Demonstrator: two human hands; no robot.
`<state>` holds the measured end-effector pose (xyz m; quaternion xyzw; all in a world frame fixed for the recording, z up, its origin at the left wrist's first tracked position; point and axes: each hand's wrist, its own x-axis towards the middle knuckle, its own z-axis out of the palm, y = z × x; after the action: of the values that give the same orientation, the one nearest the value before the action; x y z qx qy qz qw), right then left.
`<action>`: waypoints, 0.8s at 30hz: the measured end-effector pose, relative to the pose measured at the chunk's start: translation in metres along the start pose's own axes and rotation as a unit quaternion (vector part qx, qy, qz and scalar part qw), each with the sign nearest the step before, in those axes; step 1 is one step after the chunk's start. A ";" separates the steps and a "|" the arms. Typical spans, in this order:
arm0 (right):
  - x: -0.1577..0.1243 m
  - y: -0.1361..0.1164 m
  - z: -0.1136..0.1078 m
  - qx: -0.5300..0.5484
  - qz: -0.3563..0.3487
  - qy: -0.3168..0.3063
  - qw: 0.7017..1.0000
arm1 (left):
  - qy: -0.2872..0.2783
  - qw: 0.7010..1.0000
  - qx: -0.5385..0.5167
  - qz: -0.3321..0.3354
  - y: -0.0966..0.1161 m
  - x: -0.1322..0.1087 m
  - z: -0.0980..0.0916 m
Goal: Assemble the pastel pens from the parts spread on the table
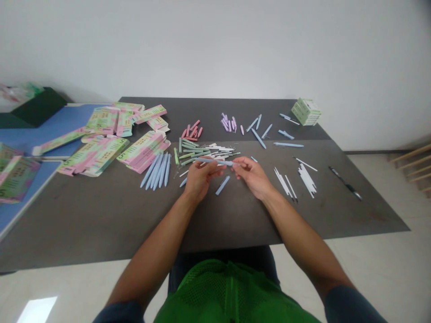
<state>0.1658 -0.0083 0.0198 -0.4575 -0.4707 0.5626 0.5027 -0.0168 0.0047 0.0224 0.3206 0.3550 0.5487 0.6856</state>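
Over the middle of the dark table, a light blue pen (220,162) lies level between my two hands. Its left part is pinched in my left hand (199,178), and the fingertips of my right hand (252,176) close on its right end. Just below them on the table rests a blue pen cap with a clip (222,185). A row of blue pens (156,171) lies left of my left hand. Behind my hands are green pen parts (193,152) and white refills (220,148), partly hidden by my fingers.
More white refills (307,181) and a black pen (345,183) lie to the right. Loose blue pen parts (258,138), purple caps (233,124) and red caps (192,131) sit farther back. Printed cartons (101,154) cover the left side; a small green box (306,112) stands back right.
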 end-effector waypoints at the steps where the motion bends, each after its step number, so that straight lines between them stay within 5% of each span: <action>1: 0.001 0.000 -0.001 0.020 0.001 0.017 1.000 | -0.005 1.000 -0.006 -0.008 0.001 0.000 0.000; 8: 0.005 -0.005 -0.010 0.060 -0.007 0.057 0.997 | 0.010 0.998 0.060 -0.008 -0.003 0.004 -0.008; 16: 0.006 0.004 -0.002 0.024 -0.056 0.080 0.995 | -0.173 0.958 0.184 -0.135 -0.009 -0.008 -0.002; 24: 0.007 0.010 0.002 0.006 -0.074 0.111 0.991 | -0.187 0.957 0.175 -0.137 -0.009 -0.009 0.000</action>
<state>0.1619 -0.0024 0.0101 -0.4774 -0.4411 0.4724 0.5953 -0.0136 -0.0062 0.0160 0.4807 0.3519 0.3091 0.7413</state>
